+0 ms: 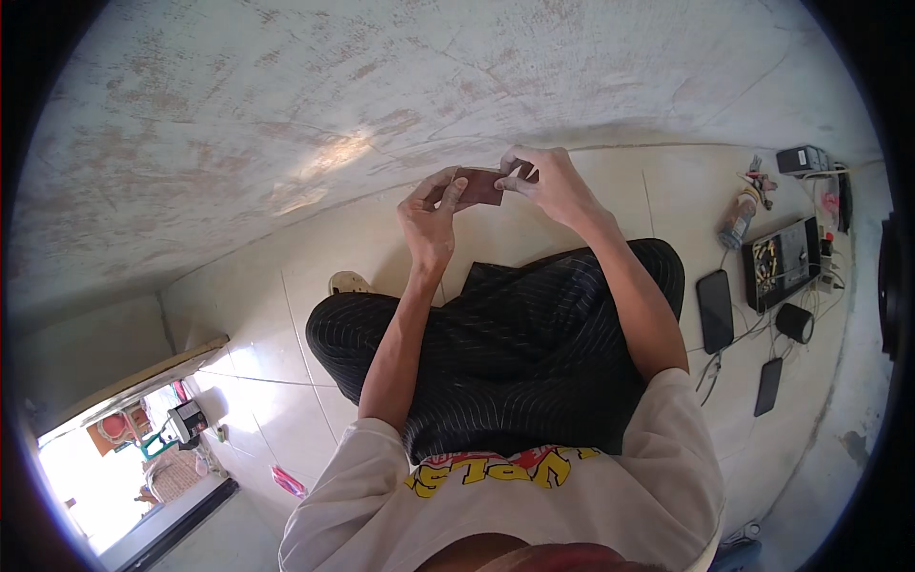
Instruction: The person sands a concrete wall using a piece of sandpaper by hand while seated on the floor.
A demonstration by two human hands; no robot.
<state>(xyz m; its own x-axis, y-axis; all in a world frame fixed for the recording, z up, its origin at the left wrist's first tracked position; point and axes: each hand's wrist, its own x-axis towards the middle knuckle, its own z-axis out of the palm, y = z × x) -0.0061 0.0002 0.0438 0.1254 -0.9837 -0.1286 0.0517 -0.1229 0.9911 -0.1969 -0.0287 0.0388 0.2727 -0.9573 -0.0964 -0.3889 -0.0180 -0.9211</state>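
Between my hands, just off the wall, is a small reddish-brown rectangular piece (480,187), flat and thin. It may be folded sandpaper. My left hand (431,213) grips its left end, with the thumb lying on top and fingers behind. At the right edge, my right hand (547,182) pinches it between thumb and fingertips. Pale dust coats the fingertips. Behind the hands rises a whitish wall (443,79) with patchy brownish marks. Below them are my crossed legs in dark striped trousers (515,336) on the tiled floor (622,186).
On the right lie a phone (715,311), a second dark phone-like device (768,387), a bottle (738,220), an open black case (780,264) of small brass-coloured parts, a black cylinder (795,323) and loose cables. A bright doorway (93,493) opens at lower left, near a pink packet (288,482).
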